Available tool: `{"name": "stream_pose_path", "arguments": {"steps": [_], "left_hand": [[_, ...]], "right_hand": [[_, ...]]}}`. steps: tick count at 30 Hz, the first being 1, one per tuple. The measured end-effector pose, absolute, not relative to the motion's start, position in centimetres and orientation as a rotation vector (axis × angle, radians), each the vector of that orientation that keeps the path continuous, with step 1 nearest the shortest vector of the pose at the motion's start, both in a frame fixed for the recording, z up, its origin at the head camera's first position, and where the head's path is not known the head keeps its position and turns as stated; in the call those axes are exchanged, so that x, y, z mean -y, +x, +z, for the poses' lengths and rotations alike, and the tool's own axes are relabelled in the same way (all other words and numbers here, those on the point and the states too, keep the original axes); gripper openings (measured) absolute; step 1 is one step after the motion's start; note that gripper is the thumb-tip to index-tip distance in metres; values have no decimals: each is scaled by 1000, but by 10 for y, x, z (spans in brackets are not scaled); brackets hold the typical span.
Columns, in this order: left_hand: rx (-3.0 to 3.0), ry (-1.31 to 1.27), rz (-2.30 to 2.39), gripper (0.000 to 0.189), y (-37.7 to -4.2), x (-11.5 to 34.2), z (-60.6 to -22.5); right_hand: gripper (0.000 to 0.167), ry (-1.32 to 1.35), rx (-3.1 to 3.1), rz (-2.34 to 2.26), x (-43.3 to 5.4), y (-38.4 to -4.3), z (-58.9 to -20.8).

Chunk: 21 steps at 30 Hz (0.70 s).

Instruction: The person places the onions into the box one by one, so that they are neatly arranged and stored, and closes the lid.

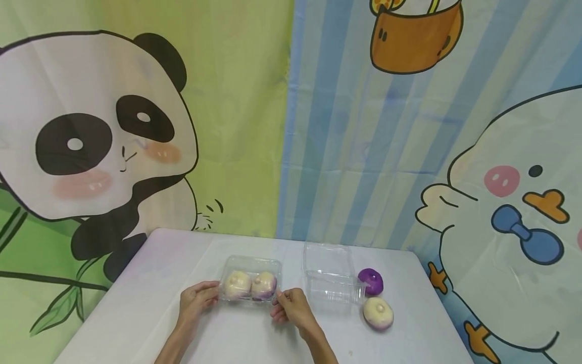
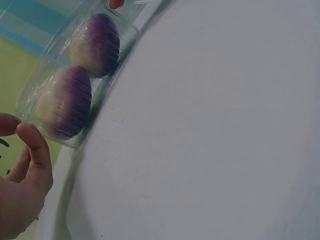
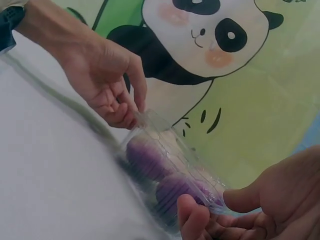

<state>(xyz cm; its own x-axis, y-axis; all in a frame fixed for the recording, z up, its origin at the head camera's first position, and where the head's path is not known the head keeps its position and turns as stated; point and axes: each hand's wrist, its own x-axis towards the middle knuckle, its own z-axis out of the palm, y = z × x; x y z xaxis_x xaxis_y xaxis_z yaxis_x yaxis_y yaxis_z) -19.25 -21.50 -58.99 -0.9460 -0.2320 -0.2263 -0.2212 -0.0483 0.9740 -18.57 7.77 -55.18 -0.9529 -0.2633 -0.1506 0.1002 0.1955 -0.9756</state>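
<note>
A clear plastic clamshell box (image 1: 251, 262) with its lid down holds two white-and-purple turnips, a left turnip (image 1: 238, 285) and a right turnip (image 1: 264, 286), side by side. My left hand (image 1: 195, 304) pinches the box's left edge between thumb and fingers, as the left wrist view also shows near the turnip (image 2: 65, 102) at that end. At the opposite front corner my right hand (image 1: 294, 309) pinches the rim; its thumb (image 3: 242, 199) lies along the edge in the right wrist view. Through the plastic the turnips' purple sides show.
Right of my right hand stands a second clear clamshell box (image 1: 334, 289), its lid raised toward the back. Beside it lie a round purple vegetable (image 1: 372, 281) and a loose turnip (image 1: 378, 313). A printed curtain (image 1: 245, 126) hangs behind the white table (image 1: 254, 344).
</note>
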Motion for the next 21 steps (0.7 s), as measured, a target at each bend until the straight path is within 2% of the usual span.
{"name": "stream_pose_path", "arguments": {"steps": [9, 21], "left_hand": [[2116, 516, -2226, 37, -192, 215, -589], [2090, 487, -2243, 37, -189, 214, -589]], "right_hand": [[31, -96, -1972, -1931, -83, -189, -557], [23, -66, -2021, -1938, -79, -190, -559]]}}
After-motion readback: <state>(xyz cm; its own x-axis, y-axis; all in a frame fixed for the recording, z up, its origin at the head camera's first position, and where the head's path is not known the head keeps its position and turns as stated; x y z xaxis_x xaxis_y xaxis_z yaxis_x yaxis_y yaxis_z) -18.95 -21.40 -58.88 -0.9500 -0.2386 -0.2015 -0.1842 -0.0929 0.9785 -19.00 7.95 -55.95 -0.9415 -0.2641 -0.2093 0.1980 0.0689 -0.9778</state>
